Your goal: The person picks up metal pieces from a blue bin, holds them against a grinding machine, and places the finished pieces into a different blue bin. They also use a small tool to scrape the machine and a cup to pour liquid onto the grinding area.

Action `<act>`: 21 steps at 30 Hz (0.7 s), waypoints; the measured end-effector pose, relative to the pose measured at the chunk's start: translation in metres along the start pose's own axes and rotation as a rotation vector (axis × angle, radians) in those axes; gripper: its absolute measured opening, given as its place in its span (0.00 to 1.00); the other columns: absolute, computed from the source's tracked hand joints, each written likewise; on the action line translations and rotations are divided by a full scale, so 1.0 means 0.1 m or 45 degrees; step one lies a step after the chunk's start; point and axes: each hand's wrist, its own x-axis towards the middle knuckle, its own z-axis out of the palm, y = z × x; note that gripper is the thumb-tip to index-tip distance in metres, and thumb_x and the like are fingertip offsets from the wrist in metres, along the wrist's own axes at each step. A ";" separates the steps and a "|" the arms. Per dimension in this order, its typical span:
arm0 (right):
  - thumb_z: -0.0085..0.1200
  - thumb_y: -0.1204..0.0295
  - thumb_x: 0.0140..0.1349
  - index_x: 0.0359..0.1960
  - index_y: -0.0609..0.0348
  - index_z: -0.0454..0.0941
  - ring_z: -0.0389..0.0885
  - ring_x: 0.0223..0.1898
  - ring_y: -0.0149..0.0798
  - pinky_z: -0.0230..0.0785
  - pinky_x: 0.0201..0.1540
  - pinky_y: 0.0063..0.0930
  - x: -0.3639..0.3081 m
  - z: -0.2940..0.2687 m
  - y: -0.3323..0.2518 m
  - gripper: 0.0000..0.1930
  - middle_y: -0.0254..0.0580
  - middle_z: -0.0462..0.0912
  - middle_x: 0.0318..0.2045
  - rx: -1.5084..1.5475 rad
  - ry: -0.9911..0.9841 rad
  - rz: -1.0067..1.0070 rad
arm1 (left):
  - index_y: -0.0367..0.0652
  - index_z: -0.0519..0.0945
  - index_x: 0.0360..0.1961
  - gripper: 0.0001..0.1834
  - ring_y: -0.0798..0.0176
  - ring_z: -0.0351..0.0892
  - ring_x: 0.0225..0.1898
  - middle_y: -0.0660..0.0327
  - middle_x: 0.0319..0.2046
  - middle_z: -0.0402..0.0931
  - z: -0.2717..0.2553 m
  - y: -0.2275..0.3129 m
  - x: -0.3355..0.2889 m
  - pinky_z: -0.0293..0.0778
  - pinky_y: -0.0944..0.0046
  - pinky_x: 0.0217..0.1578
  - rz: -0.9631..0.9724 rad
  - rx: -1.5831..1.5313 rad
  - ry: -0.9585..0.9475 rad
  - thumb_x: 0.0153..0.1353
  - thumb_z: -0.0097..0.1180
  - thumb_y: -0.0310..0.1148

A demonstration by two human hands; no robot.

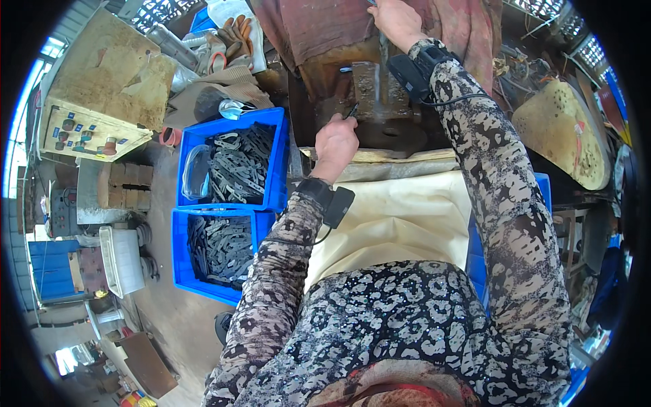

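My left hand [336, 144] is closed in a pinch on a slim dark metal piece [352, 110], which sticks out past the fingertips toward a wet, brownish metal block [367, 83] on the machine. Farther forward and to the right, at the upper edge of the picture, my right hand [399, 24] has its fingers curled. A small bluish-grey bit shows at its fingertips, but the rest is cut off, so I cannot make out what it grips. Dark boxes are strapped to both wrists. Below the metal block lies a dark round disc [392, 134].
Two blue crates [279, 159] with flat grey metal parts stand at my left, a clear plastic tub [196, 171] inside the farther one. A control box with knobs [87, 136] is at far left. Reddish cloth [308, 30] hangs behind the machine. Cream cloth [397, 210] covers my lap.
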 end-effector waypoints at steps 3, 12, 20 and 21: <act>0.54 0.63 0.59 0.27 0.58 0.78 0.81 0.31 0.55 0.72 0.33 0.49 -0.06 -0.07 0.00 0.11 0.50 0.81 0.25 0.262 0.116 -0.151 | 0.48 0.82 0.31 0.10 0.47 0.80 0.38 0.52 0.34 0.77 -0.01 0.01 0.00 0.76 0.53 0.38 -0.035 0.006 -0.072 0.55 0.48 0.28; 0.42 0.72 0.61 0.28 0.62 0.77 0.83 0.28 0.54 0.75 0.30 0.47 -0.01 -0.01 -0.14 0.11 0.52 0.82 0.24 -0.197 0.052 0.017 | 0.48 0.82 0.30 0.08 0.47 0.80 0.36 0.53 0.33 0.76 -0.02 0.04 -0.01 0.76 0.52 0.37 -0.027 -0.028 -0.055 0.54 0.50 0.27; 0.42 0.73 0.61 0.28 0.64 0.77 0.83 0.28 0.54 0.75 0.28 0.47 -0.01 0.00 -0.14 0.11 0.54 0.82 0.23 -0.209 0.072 0.019 | 0.49 0.82 0.29 0.08 0.49 0.79 0.34 0.57 0.31 0.76 -0.03 0.05 -0.02 0.76 0.53 0.34 -0.022 0.016 -0.010 0.53 0.52 0.25; 0.42 0.73 0.60 0.28 0.64 0.77 0.83 0.27 0.54 0.75 0.28 0.47 -0.01 0.00 -0.14 0.11 0.54 0.82 0.23 -0.208 0.055 0.013 | 0.49 0.82 0.29 0.08 0.49 0.79 0.34 0.57 0.31 0.76 -0.03 0.05 -0.02 0.76 0.53 0.34 -0.029 0.017 -0.041 0.53 0.52 0.25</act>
